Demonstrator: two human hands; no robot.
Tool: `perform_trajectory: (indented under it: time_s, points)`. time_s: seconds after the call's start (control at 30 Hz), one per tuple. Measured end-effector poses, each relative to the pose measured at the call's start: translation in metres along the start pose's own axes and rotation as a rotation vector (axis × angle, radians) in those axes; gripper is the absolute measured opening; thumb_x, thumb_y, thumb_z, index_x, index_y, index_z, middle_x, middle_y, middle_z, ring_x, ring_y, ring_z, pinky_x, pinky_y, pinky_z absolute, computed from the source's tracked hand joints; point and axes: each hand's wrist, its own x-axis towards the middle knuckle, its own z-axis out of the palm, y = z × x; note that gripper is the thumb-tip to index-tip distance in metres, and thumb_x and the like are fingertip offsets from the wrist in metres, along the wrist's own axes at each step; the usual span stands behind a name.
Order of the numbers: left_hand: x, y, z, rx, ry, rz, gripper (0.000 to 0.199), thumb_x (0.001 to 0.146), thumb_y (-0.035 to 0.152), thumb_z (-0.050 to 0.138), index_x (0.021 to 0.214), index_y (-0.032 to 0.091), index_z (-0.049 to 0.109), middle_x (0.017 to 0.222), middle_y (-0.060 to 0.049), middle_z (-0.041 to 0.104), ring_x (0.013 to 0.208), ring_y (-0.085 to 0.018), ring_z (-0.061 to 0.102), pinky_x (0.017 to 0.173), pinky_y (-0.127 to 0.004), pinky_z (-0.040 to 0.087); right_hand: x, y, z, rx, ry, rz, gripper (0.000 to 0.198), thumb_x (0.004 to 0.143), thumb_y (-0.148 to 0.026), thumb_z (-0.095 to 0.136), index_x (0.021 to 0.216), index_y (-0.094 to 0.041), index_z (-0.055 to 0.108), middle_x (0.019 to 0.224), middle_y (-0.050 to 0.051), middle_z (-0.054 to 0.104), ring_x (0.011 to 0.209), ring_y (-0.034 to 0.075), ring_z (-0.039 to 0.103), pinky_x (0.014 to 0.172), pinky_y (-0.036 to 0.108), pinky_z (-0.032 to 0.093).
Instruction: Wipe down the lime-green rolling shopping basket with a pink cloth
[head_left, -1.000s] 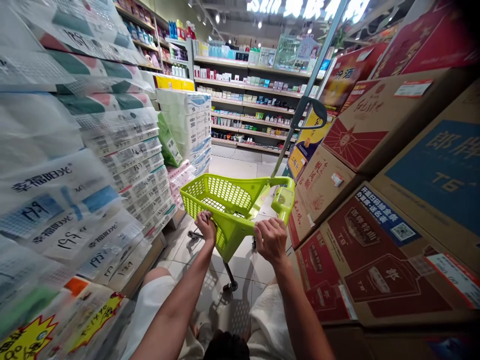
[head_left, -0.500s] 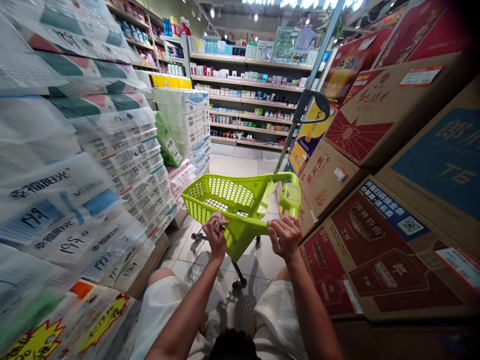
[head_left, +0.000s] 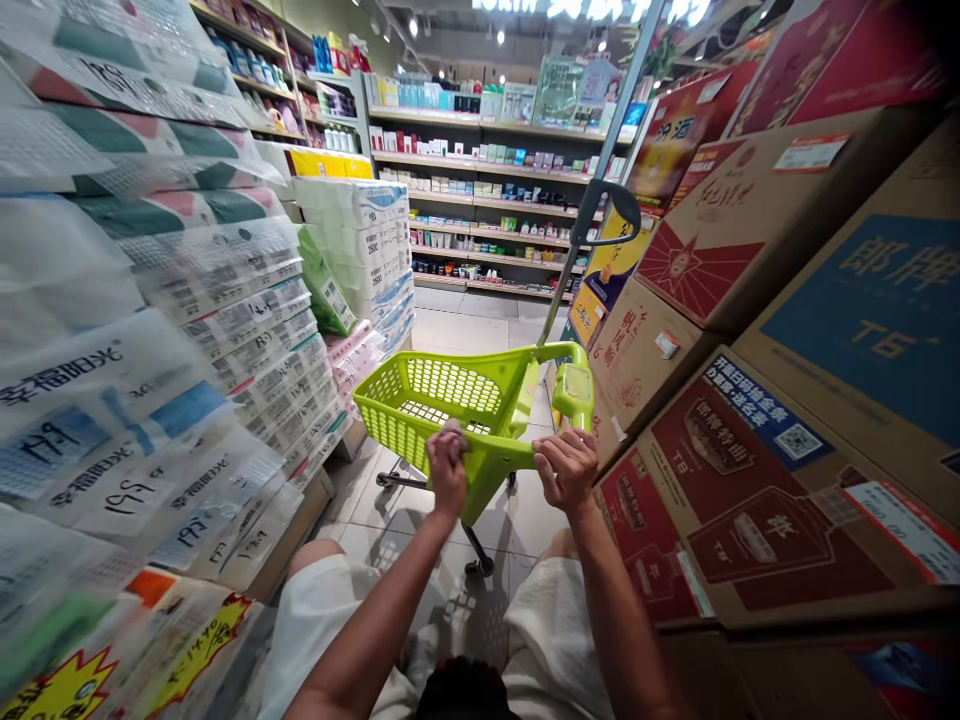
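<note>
A lime-green plastic shopping cart (head_left: 420,450) stands before me on the floor, with perforated basket walls and dark wheeled legs. My left hand (head_left: 447,478) is closed around a crumpled pinkish-grey cloth (head_left: 451,438) and presses it to the rim of the cart's near side. Part of the cloth is hidden by the fingers. Further right, my right hand (head_left: 565,468) grips the corner of the cart where the side rim meets the handle (head_left: 577,365). Its fingers curl over the green plastic.
Plastic-wrapped paper packs (head_left: 247,330) are stacked high on the left. Cardboard cartons (head_left: 690,240) form a wall close on the right. Behind the cart, a dark handle on a pole (head_left: 600,215) leans upward. Stocked shelves (head_left: 480,200) stand across the back, beyond tiled floor (head_left: 450,328).
My left hand with the cloth has slid to the right along the cart's rim. The right hand keeps its grip. The whole view has shifted slightly.
</note>
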Motion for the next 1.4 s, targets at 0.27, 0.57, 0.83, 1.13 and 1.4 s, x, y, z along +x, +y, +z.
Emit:
perform_trajectory:
  time_s: [0.27,0.57,0.83,1.13,1.4]
  points:
    - [0.026,0.022,-0.003,0.017,0.035,0.006,0.022,0.092,0.017,0.056,0.110,0.023,0.066,0.118,-0.013,0.061,0.117,-0.029,0.057,0.111,-0.050,0.044,-0.002,0.003,-0.002,0.021,-0.018,0.015,0.030,0.100,-0.035,0.043,0.086,-0.024,0.067,0.083,0.003,0.076,0.074,0.021,0.056,0.087,0.042,0.036]
    - [0.050,0.015,-0.010,-0.023,-0.377,0.032,0.026,0.085,0.018,0.060,0.106,0.025,0.075,0.114,-0.010,0.075,0.110,-0.030,0.058,0.110,-0.050,0.041,-0.007,0.019,-0.011,-0.052,-0.020,0.088,0.033,0.101,-0.029,0.046,0.071,-0.024,0.060,0.069,0.002,0.068,0.072,0.020,0.055,0.093,0.041,0.038]
    - [0.016,-0.039,-0.016,0.158,0.237,-0.097,0.031,0.090,0.019,0.052,0.119,0.020,0.063,0.127,-0.017,0.058,0.124,-0.032,0.053,0.114,-0.051,0.039,-0.010,0.007,-0.006,-0.280,0.019,0.324,0.027,0.102,-0.030,0.055,0.077,-0.023,0.065,0.079,0.005,0.071,0.082,0.023,0.056,0.098,0.044,0.033]
    - [-0.011,-0.045,-0.014,0.227,0.234,-0.154,0.032,0.092,0.015,0.047,0.116,0.019,0.067,0.114,-0.016,0.059,0.115,-0.032,0.055,0.108,-0.051,0.044,-0.012,0.016,-0.007,-0.289,0.071,0.133,0.035,0.100,-0.026,0.062,0.065,-0.023,0.057,0.070,-0.001,0.071,0.074,0.019,0.053,0.088,0.040,0.035]
    - [-0.034,-0.015,-0.006,0.150,-0.033,0.102,0.033,0.091,0.014,0.052,0.118,0.025,0.068,0.120,-0.013,0.061,0.114,-0.029,0.056,0.105,-0.047,0.046,-0.013,0.015,-0.009,-0.202,0.045,0.151,0.035,0.100,-0.027,0.060,0.065,-0.024,0.059,0.071,0.001,0.071,0.076,0.019,0.056,0.090,0.041,0.036]
